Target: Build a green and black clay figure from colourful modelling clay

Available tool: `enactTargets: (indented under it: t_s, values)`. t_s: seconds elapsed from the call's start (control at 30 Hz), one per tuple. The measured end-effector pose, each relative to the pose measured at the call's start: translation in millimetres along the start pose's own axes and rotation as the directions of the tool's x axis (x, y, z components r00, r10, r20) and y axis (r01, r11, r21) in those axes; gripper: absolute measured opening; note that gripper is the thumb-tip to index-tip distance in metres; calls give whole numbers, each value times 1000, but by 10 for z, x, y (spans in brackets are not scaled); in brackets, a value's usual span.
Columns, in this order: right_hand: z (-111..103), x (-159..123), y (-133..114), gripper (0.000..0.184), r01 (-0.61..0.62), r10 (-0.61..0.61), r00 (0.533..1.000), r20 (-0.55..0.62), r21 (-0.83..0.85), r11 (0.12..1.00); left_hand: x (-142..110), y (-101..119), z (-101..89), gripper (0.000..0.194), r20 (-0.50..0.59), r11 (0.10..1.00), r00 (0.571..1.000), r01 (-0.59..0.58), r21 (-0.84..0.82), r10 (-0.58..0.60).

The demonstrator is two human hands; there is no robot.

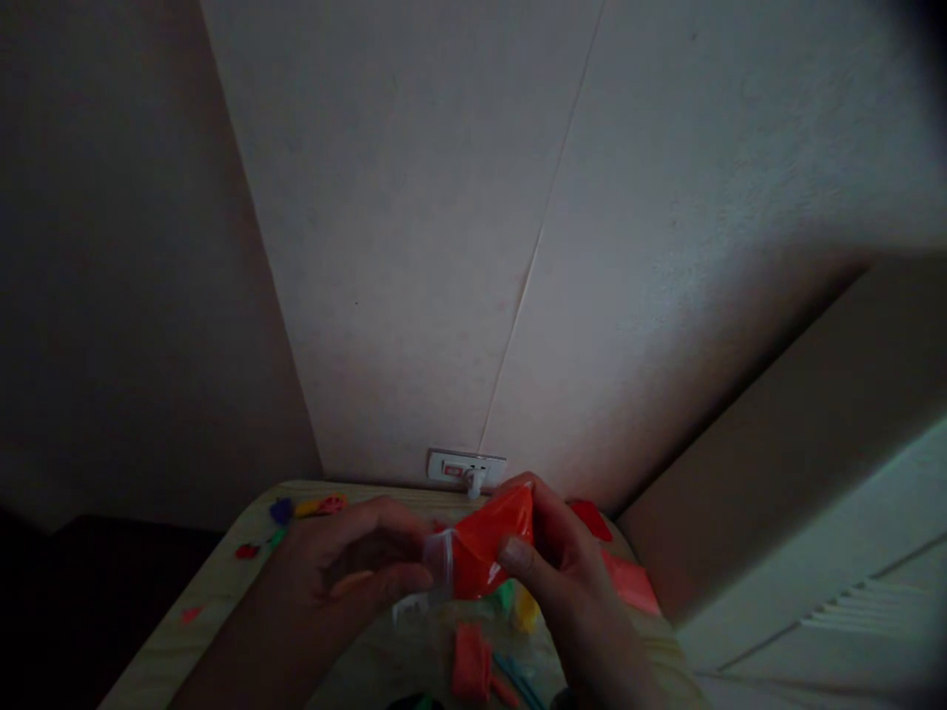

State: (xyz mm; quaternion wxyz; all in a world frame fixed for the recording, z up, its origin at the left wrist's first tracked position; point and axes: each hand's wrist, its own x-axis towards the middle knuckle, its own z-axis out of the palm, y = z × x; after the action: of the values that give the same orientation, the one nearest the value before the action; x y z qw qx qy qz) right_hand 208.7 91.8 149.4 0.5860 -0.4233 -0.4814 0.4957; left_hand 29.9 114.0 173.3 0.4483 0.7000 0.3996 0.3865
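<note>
A small plastic zip bag (pixel 484 552) with bright red-orange contents is held up between my two hands, above the table. Its clear top strip is pinched between the thumb and fingers of my left hand (pixel 362 562). My right hand (pixel 566 582) grips the red, filled end, thumb in front and fingers behind. What exactly the red stuff is, I cannot make out. Below the bag lie green (pixel 503 597) and yellow (pixel 526 611) pieces, partly hidden by it. Closer to me is a red block-like piece (pixel 471 663) beside thin blue sticks (pixel 519 680).
The wooden table (pixel 163 646) stands against a pale wall (pixel 414 247) with a power outlet (pixel 465 466) and a plug. Small coloured pieces (pixel 307 508) lie at its back left. At the right are a pink-red flat piece (pixel 630 582) and a large pale cabinet-like object (pixel 806 434).
</note>
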Motion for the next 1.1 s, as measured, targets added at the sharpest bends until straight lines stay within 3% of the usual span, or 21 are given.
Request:
enactTargets:
  t_s: [0.17,0.33,0.53,0.67,0.77,0.9,1.0,1.1]
  values:
    - [31,-5,-6,35,-85,85,996,-2,-16,996,-24,50,-16,15,20,959,971,240,-153,-240]
    - [21,-4,6,34,-84,84,996,9,-37,996,-45,32,34,19,7,972,983,182,-151,-183]
    - [45,-7,11,30,-78,77,997,19,31,996,-66,25,115,10,-36,991,993,109,-80,-112]
    - [109,-6,28,31,-127,113,991,78,217,968,-138,32,119,26,-24,999,999,25,-41,-26]
    - [190,-1,46,31,-130,120,991,52,324,937,-189,20,128,45,-25,993,996,-89,77,91]
    - [279,-25,71,33,-144,151,988,8,353,925,-160,37,177,57,-36,929,957,-268,256,286]
    - [289,-80,74,25,-186,184,982,32,266,946,-97,63,222,46,-27,873,929,-336,353,369]
    - [272,-120,45,23,-131,131,991,-25,30,991,-64,76,257,36,-60,831,898,-375,410,435]
